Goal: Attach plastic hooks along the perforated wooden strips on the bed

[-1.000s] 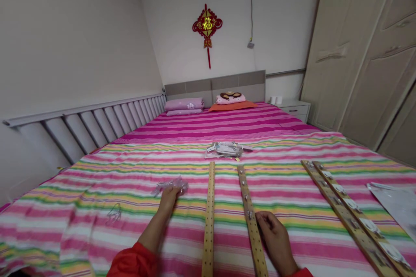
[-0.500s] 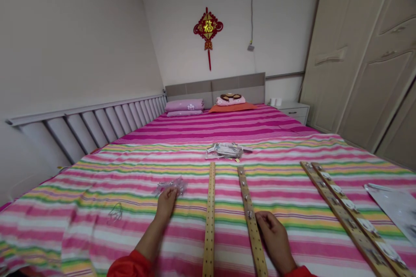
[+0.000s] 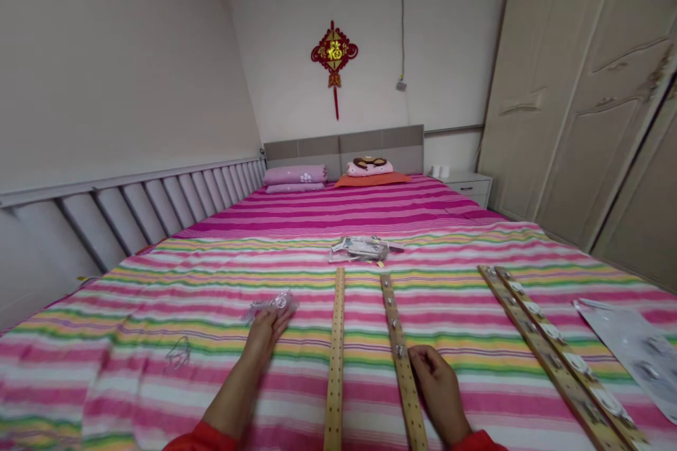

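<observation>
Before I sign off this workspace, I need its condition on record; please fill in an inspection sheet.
Surface: striped bedspread, creased at left.
Job's things: plain drilled wooden strip; drilled wooden strip with metal fittings; small clear plastic bag.
Clutter: plastic-wrapped bundle beyond the strips; large clear plastic bag at far right; thin loop at left, material unclear.
Hands: left hand at the small bag, grip unclear; right hand beside the fitted strip, fingers curled, contents hidden.
Cables: wall cord hanging to a small box.
Surroundings: radiator left, headboard ahead, wardrobe right.
</observation>
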`<act>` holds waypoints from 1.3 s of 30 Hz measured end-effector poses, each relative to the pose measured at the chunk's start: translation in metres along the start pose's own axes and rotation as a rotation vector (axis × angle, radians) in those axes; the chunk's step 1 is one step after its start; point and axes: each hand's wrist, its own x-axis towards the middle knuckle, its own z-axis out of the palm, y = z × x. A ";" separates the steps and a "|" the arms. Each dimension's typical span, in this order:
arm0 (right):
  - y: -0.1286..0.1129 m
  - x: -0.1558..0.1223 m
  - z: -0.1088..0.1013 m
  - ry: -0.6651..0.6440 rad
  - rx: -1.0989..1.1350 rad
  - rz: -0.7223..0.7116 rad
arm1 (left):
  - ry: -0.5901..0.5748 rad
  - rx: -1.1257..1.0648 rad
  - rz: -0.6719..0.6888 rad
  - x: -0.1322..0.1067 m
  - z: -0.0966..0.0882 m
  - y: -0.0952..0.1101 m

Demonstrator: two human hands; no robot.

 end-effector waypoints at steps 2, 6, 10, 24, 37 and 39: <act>0.000 0.000 0.001 0.000 0.020 -0.001 | 0.012 -0.035 -0.082 -0.008 0.003 0.005; -0.001 -0.001 0.002 -0.009 0.056 0.001 | -0.064 -0.098 -0.235 -0.022 0.007 0.019; 0.000 0.000 0.001 0.008 0.037 -0.017 | -0.096 -0.108 -0.278 -0.037 0.009 0.030; -0.005 -0.005 -0.001 -0.014 0.065 0.021 | -0.069 -0.151 -0.193 -0.058 0.034 0.019; -0.032 -0.028 -0.007 -0.036 0.324 0.204 | -0.189 0.058 -0.019 -0.171 0.067 -0.014; -0.042 -0.049 -0.003 -0.120 0.330 0.220 | -0.203 0.239 0.175 -0.186 0.071 -0.025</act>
